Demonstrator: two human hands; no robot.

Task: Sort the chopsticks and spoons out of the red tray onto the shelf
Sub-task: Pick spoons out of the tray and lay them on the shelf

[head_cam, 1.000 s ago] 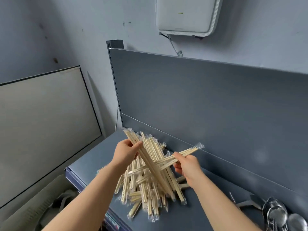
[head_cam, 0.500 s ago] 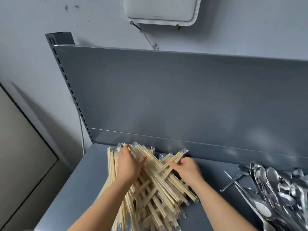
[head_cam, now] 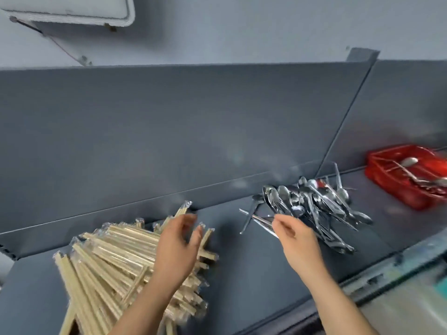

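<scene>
Left hand [head_cam: 176, 247], right hand [head_cam: 297, 240] now off the chopsticks [head_cam: 108, 257], slack, empty; long axes fanned toward shelf back [head_cam: 169, 141].

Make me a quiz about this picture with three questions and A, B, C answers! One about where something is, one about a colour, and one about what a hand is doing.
1. Where is the spoon pile on the shelf?
A. Between the chopsticks and the tray
B. Inside a drawer
C. To the left of the chopsticks

2. What colour is the tray?
A. Blue
B. Red
C. Green

3. What is the left hand doing?
A. Gripping a spoon
B. Hovering open over the chopsticks, holding nothing
C. Lying flat in the tray

Answers:
1 A: the chopsticks lie to the left of the spoon pile and the tray to its right.
2 B: its walls are bright red.
3 B: its fingers are spread and empty above the chopsticks.
</scene>
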